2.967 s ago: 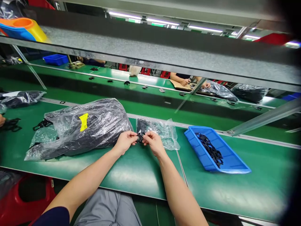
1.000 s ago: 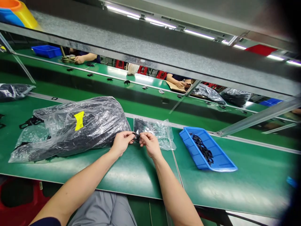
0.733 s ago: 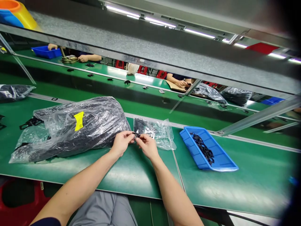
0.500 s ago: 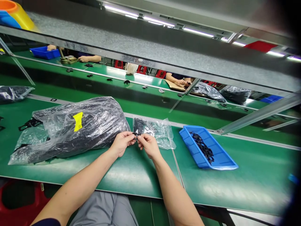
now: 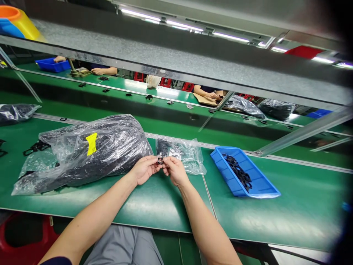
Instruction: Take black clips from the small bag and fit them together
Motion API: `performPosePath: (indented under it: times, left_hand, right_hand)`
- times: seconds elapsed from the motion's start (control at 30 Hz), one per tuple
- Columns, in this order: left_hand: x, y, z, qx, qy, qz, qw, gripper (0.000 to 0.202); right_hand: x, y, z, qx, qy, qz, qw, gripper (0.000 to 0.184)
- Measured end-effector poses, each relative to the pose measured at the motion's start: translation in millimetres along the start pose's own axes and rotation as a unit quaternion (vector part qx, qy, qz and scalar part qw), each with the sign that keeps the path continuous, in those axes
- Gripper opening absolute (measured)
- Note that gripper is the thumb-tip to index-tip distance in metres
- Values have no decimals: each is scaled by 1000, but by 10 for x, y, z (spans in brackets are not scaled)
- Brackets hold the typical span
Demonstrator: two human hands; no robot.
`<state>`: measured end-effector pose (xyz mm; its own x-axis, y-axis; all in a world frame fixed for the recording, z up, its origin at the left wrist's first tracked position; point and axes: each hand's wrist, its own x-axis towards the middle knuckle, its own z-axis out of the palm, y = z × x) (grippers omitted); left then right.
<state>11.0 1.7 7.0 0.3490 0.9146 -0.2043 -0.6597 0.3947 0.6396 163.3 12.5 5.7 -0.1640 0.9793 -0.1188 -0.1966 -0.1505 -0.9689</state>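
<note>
Between my two hands is a small black part with an opening in it [image 5: 160,159], held above the bench. My left hand [image 5: 145,169] pinches its left side and my right hand [image 5: 174,170] its right side. Behind my left hand lies a large clear plastic bag [image 5: 110,147] full of black parts, with a yellow tag [image 5: 92,144] on it. A smaller clear bag [image 5: 193,154] with black pieces and a white label lies just behind my right hand. To the right stands a blue tray [image 5: 257,184] with black parts [image 5: 238,173] along its left side.
The green bench [image 5: 261,221] runs across in front of me. Beyond it, several loose parts lie spaced along a green strip [image 5: 124,106]. A metal shelf [image 5: 165,55] hangs overhead, with a slanted strut [image 5: 298,132] at right. Co-workers' hands [image 5: 100,70] show across the line.
The small black part has turned between my fingers, so its opening now shows. My hands stay in nearly the same place, and the view has shifted very slightly.
</note>
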Motion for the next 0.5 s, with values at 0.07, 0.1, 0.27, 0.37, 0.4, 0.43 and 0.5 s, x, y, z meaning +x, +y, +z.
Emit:
performPosePath:
  times: [0.07, 0.1, 0.27, 0.37, 0.4, 0.43, 0.5]
  left_hand:
    - [2, 7, -1, -1, 0, -3, 1000, 8]
    - [4, 11, -2, -1, 4, -4, 1000, 8]
    - [6, 26, 1, -9, 27, -10, 1000, 9]
    - [-6, 28, 10, -8, 14, -9, 1000, 8]
    - [-10, 27, 11, -6, 14, -8, 1000, 9]
    - [-13, 26, 11, -2, 18, -7, 1000, 10]
    - [-14, 21, 8, 4, 32, -8, 999, 11]
  right_hand:
    - [6, -7, 3, 18, -1, 13, 1000, 32]
    - [7, -13, 2, 27, -3, 18, 999, 32]
    - [11, -25, -17, 70, 0, 28, 997, 31]
    - [13, -16, -20, 48, 6, 11, 999, 32]
    - [13, -15, -20, 39, 7, 6, 999, 33]
    - [13, -17, -20, 32, 8, 2, 999, 33]
    - [9, -30, -24, 19, 13, -4, 1000, 33]
